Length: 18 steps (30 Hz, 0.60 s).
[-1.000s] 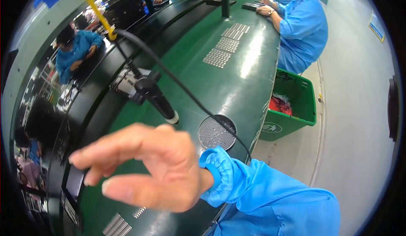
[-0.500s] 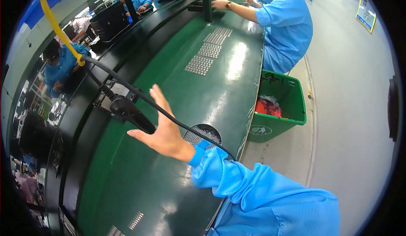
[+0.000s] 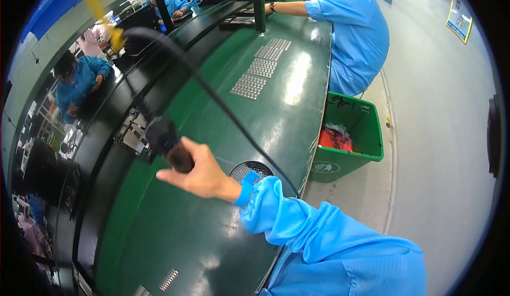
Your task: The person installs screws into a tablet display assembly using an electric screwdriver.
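Far left: yellow hanger (image 3: 114,38), blurred, thick black cable (image 3: 204,83) arcing from it down-right to the bench edge. Next, white-and-black device (image 3: 134,136) just left of the black handheld tool (image 3: 161,135), which is tilted, lower end toward the hand. Right hand (image 3: 204,175): tool's lower end sits in the gap between thumb and fingers, fingers on its far right side, thumb stuck out left below it. Far fingers partly hidden; can't tell if the grip is closed. Right of hand: round perforated dish (image 3: 249,169), partly behind the cuff. Further up the green bench, sheets of small metal parts (image 3: 248,86). Far right, green bin (image 3: 348,163) on the floor.
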{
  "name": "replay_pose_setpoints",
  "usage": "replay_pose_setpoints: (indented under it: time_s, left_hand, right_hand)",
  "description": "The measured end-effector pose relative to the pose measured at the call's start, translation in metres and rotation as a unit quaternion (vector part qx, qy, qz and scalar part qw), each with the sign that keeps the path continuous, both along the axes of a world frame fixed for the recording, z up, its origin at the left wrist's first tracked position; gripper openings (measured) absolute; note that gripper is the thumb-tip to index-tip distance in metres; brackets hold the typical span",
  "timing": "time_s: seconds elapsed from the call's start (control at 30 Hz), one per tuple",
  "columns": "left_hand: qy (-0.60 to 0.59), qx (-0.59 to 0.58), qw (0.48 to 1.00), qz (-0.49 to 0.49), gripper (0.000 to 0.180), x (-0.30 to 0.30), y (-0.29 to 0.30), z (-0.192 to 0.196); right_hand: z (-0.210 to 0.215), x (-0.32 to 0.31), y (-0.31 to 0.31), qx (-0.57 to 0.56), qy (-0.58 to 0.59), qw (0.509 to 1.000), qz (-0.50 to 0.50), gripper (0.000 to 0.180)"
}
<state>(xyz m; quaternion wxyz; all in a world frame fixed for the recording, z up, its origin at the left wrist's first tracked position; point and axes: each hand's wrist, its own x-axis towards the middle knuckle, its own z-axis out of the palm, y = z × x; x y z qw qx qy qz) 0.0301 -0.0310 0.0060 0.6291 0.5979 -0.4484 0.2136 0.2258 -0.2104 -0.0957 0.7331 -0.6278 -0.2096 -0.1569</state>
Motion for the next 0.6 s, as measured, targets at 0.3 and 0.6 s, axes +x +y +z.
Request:
replay_pose_setpoints:
  time_s: [0.3, 0.6]
  left_hand:
    - [0.110, -0.051, 0.970, 0.211, 0.048, 0.036, 0.027, -0.051]
    - [0.321, 0.275, 0.811, 0.404, 0.032, 0.196, 0.027, -0.144]
  right_hand:
    - [-0.027, -0.027, 0.036, 0.045, -0.127, 0.982, 0.133, 0.062]
    - [-0.049, -0.040, 0.019, -0.019, -0.042, 0.971, 0.236, 0.054]
